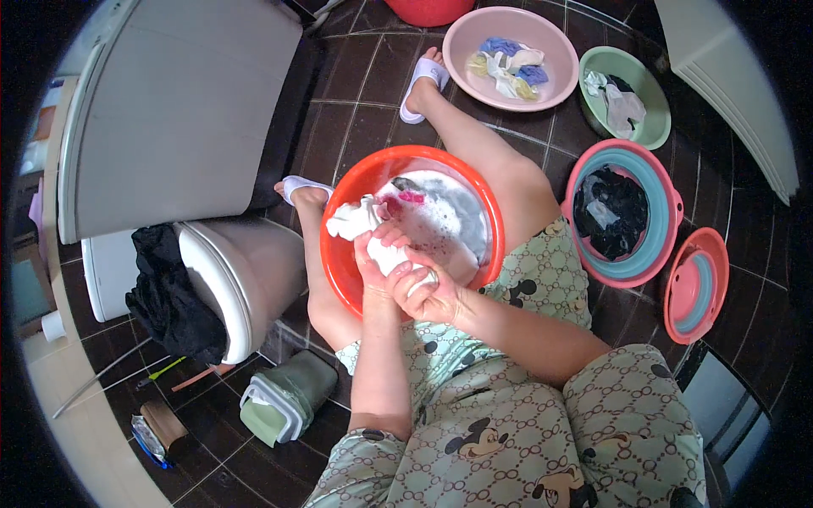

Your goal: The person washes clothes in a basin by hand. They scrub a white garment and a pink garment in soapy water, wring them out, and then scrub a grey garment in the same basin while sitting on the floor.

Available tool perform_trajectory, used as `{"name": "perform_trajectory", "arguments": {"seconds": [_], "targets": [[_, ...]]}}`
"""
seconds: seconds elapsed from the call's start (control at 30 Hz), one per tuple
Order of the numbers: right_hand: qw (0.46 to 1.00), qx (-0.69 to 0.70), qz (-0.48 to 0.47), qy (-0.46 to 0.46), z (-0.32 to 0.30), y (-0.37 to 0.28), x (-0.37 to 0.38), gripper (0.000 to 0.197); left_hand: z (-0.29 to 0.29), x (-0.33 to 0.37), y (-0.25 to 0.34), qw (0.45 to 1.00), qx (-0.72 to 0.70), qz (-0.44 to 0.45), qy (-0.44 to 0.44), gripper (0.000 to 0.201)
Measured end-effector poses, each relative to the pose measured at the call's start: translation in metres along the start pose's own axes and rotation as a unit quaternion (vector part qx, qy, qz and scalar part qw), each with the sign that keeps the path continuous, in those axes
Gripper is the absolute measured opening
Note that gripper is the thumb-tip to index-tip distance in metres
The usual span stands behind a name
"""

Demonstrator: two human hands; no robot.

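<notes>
Between my legs sits an orange-red basin (337, 278) with sudsy water (440, 212) in it. Over its near left part, my left hand (374, 264) and my right hand (430, 289) are closed around a bunched white cloth (356, 218). Part of the cloth hangs out past my left fingers toward the basin's left rim, and more of it shows between my two hands. Its exact kind cannot be made out. A bright pink piece (412, 197) and a dark piece (405, 183) lie among the foam.
A pink basin (461, 83) and a green basin (657, 135) hold wet clothes. Black clothes (627, 212) fill a pink-and-blue folding basin (656, 245), beside a smaller one (718, 254). At left are a toilet (262, 254) draped with black cloth (174, 296) and a bin (309, 381).
</notes>
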State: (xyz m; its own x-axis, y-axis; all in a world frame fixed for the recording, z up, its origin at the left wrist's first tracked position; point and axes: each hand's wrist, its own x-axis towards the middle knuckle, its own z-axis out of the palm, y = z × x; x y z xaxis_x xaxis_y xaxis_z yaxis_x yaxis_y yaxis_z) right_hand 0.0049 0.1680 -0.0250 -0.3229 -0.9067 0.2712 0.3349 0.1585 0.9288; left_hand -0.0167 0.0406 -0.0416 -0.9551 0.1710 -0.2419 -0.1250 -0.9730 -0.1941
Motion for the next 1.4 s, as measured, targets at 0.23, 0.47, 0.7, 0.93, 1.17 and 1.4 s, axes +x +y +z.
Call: {"name": "perform_trajectory", "arguments": {"seconds": [0.23,0.47,0.7,0.93,1.17,1.4], "targets": [[0.894,-0.388,-0.039,0.223,0.018,-0.021,0.01,0.012,0.016,0.019,0.028,0.892,0.36,-0.076,0.264,0.013],[0.731,-0.569,-0.103,0.363,0.014,-0.022,0.029,0.013,0.025,0.028,0.033,0.766,0.522,-0.088,0.366,0.015],[0.504,-0.714,-0.171,0.454,0.004,-0.015,0.039,0.017,0.012,0.028,0.028,0.464,0.823,0.038,0.326,0.017],[0.256,-0.775,-0.17,0.553,-0.022,-0.057,0.05,0.023,-0.024,0.034,0.045,0.287,0.912,0.037,0.292,0.031],[0.324,-0.767,-0.195,0.518,-0.021,-0.05,0.041,0.02,-0.024,0.025,0.046,0.241,0.936,0.054,0.252,0.033],[0.825,-0.492,-0.207,0.184,-0.004,-0.067,0.008,0.021,0.047,-0.001,0.003,0.555,0.753,-0.122,0.333,0.072]]}}
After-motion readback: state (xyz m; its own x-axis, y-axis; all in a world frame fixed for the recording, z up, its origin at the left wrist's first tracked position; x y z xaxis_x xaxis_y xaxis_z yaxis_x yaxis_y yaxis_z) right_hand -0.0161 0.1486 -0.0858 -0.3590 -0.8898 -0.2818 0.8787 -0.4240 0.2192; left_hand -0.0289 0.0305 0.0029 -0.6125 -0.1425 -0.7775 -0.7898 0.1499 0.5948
